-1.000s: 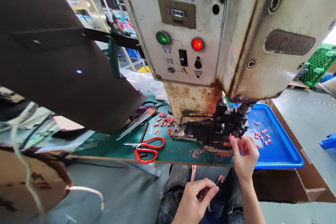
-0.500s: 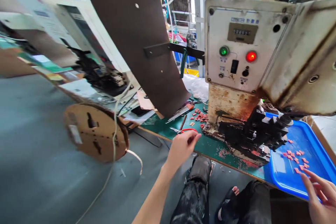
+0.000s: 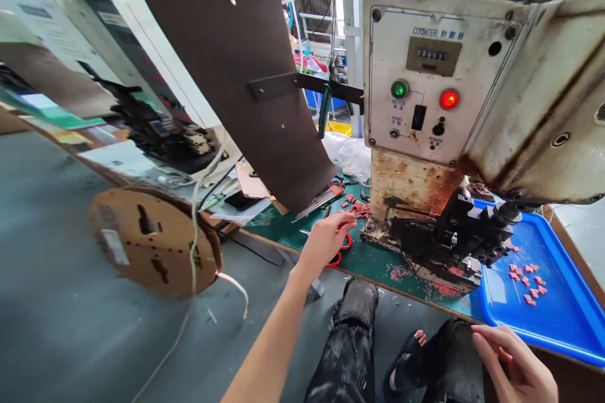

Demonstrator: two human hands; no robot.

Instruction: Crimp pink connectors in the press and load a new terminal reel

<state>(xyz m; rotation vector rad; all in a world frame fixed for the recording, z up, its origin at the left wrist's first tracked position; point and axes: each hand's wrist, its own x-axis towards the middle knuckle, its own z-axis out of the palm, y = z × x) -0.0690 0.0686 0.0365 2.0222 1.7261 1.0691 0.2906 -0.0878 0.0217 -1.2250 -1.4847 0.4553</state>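
My left hand (image 3: 327,238) reaches over the green bench top, its fingers drawn together beside a loose pile of small pink-red pieces (image 3: 363,209); whatever its fingertips hold is hidden. Partly under that hand lie scissors with red handles (image 3: 348,241). My right hand (image 3: 520,359) hovers in front of the near edge of the blue tray (image 3: 567,335), thumb and forefinger tips close together. Anything between them is too small to make out. Several pink-red pieces (image 3: 530,283) lie in the tray. Between my hands stands a press machine with a black tool head (image 3: 456,236).
A counter panel (image 3: 430,85) with a lit red lamp faces me. Hex keys (image 3: 316,201) lie behind my left hand. A brown curved sheet (image 3: 246,75) hangs at left above a cardboard reel (image 3: 154,242). Pink crumbs (image 3: 444,291) litter the machine's base.
My left hand has moved slightly towards the pink-red pile, uncovering more of the scissors' red handles. My right hand has drawn back left from the tray. The view has shifted slightly.
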